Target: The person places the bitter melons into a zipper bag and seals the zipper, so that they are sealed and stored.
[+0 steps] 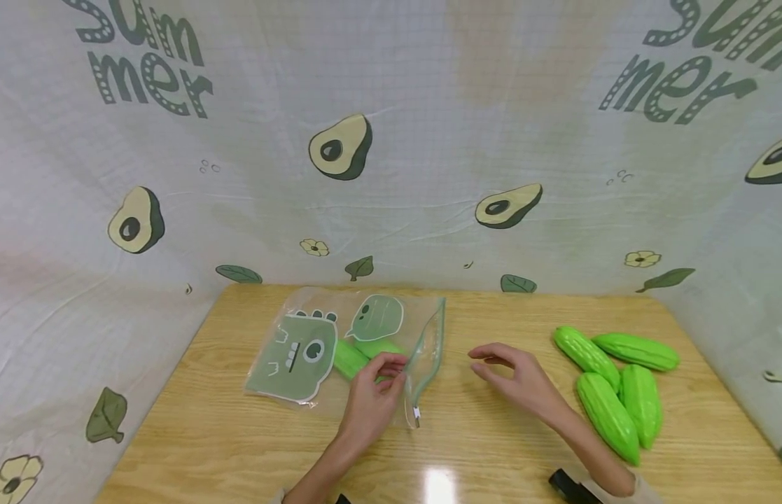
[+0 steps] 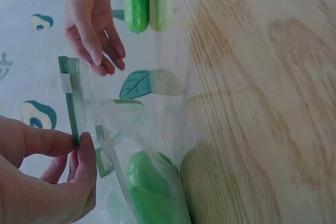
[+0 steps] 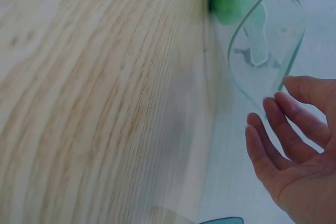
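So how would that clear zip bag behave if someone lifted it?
The zip bag would probably flop: its thin film curves at the mouth. Smooth green vegetables inside look apt to slide, and might spill if tipped, since that mouth gapes.

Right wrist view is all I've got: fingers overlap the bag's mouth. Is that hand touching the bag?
Observer: No. The head view shows the right hand apart from the clear zip bag, bare table between them.
Operator: Only fingertips of the left hand here. What's it holding?
Observer: The left hand pinches the bag's opening edge between thumb and finger, near the white slider.
Operator: I see green vegetables by the bag only. Any elsewhere?
Observer: Yes, four loose green vegetables lie on the table, to the right of the right hand.
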A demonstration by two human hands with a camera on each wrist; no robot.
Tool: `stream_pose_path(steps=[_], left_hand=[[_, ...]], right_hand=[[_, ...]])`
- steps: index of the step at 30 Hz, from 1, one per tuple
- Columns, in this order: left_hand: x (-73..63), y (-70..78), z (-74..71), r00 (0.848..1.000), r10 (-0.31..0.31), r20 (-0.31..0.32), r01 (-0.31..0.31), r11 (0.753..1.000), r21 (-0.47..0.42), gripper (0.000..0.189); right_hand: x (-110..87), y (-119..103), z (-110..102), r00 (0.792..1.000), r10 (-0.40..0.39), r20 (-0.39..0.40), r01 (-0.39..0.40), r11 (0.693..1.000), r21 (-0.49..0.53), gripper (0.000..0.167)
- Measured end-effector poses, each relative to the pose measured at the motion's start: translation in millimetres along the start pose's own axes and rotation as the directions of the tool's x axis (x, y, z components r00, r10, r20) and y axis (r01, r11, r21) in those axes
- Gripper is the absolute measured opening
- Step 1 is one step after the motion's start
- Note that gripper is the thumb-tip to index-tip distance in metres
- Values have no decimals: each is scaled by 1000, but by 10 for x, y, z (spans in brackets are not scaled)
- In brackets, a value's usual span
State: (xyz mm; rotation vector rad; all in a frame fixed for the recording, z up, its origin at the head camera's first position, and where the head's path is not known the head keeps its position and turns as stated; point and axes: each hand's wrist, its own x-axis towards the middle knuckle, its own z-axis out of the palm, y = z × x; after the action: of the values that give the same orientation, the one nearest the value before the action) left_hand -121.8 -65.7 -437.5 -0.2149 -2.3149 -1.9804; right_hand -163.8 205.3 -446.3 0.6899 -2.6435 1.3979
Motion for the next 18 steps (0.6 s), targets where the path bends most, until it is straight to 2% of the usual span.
stream_pose_path(steps=[5,12,18], left_hand=[[1,1,4,1000,-5,-3,5,1000,9,21],[8,-28,3,1000,-6,-4,6,1000,24,21],[12,-35,3,1000,-8,0,8,1000,23,20]], right_hand=[[-54,8,-62,1000,-9,-20,9,1000,-24,21],[-161,37,-128,999,16,-49,-19,997,-72,21],[-263,77,-163,995,-2,-98,-13,989,-148,18]])
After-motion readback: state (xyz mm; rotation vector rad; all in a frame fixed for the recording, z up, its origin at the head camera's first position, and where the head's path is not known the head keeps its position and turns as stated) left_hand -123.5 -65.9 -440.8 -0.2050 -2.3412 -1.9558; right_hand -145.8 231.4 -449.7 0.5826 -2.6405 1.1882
